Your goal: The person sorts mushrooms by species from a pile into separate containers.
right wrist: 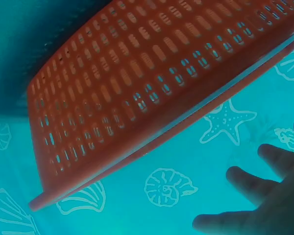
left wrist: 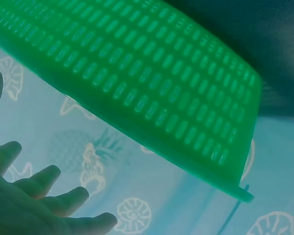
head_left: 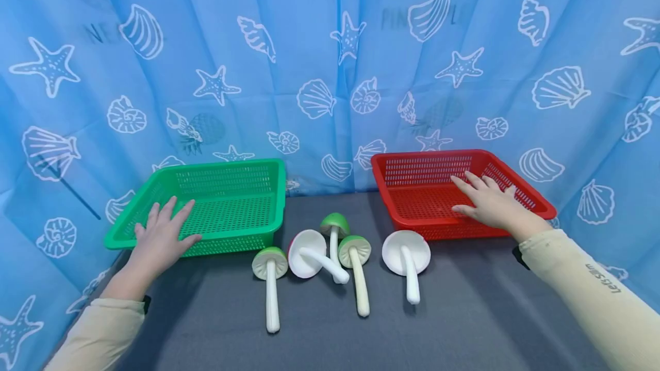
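My left hand (head_left: 161, 238), fingers spread, hovers over the near left part of a green basket (head_left: 278, 210) and holds nothing. On the other side, my right hand (head_left: 487, 202) has its fingers spread above the right part of a red basket (head_left: 407, 225), also holding nothing. Between the baskets lie toy mushrooms: one with a green cap (head_left: 271, 296) at the left, a red-edged one (head_left: 307, 253), two more green-capped mushrooms (head_left: 334, 239) (head_left: 359, 279), and a white-faced mushroom (head_left: 406, 252) at the right. Both wrist views show spread fingers (left wrist: 44, 181) (right wrist: 250, 183) beside perforated basket walls.
A dark grey cloth (head_left: 319, 342) covers the table. Behind the baskets hangs a blue curtain (head_left: 319, 33) with white shells and starfish, reaching round both sides. The mushrooms' stems point toward the near edge.
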Demonstrator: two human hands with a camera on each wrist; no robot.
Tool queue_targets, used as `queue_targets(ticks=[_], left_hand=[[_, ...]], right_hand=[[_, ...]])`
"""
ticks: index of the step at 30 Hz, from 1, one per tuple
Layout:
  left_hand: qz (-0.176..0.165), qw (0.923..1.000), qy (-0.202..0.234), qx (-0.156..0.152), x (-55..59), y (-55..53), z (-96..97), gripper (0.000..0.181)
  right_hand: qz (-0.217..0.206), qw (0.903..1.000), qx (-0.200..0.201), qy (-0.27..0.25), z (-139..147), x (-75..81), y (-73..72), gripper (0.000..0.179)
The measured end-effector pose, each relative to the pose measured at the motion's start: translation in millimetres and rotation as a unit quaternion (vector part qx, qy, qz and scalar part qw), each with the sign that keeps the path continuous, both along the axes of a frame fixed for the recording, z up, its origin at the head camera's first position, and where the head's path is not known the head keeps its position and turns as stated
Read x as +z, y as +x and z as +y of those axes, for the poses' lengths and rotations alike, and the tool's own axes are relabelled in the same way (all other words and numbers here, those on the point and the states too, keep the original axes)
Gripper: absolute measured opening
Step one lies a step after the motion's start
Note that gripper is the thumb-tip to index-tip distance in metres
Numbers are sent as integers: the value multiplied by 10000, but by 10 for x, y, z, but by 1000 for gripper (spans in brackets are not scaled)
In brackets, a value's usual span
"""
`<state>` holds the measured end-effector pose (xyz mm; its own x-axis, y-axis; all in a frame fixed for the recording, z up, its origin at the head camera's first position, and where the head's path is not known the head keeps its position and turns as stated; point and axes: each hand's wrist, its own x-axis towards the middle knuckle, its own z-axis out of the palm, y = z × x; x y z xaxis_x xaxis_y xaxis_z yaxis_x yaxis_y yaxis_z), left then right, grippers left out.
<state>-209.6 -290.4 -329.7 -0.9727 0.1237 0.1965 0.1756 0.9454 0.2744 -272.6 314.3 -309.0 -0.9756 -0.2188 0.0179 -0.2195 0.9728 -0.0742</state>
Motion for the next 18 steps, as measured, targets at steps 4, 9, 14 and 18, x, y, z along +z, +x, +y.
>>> queue_targets(ticks=[4, 9, 14, 18], left_hand=[[73, 10000, 19, -53, -9, 0, 43, 78], [194, 9991, 293, -243, -41, 27, 145, 76], [260, 9957, 787, -409, -43, 83, 206, 72], [308, 9919, 1167, -403, -45, 165, 247, 66]], right_hand=[[22, 10000, 34, -12, 18, -20, 4, 84], [-34, 9997, 72, -230, 38, -40, 59, 83], [7, 9993, 241, -295, 58, -57, 127, 79], [83, 9986, 437, -269, 85, -103, 180, 78]])
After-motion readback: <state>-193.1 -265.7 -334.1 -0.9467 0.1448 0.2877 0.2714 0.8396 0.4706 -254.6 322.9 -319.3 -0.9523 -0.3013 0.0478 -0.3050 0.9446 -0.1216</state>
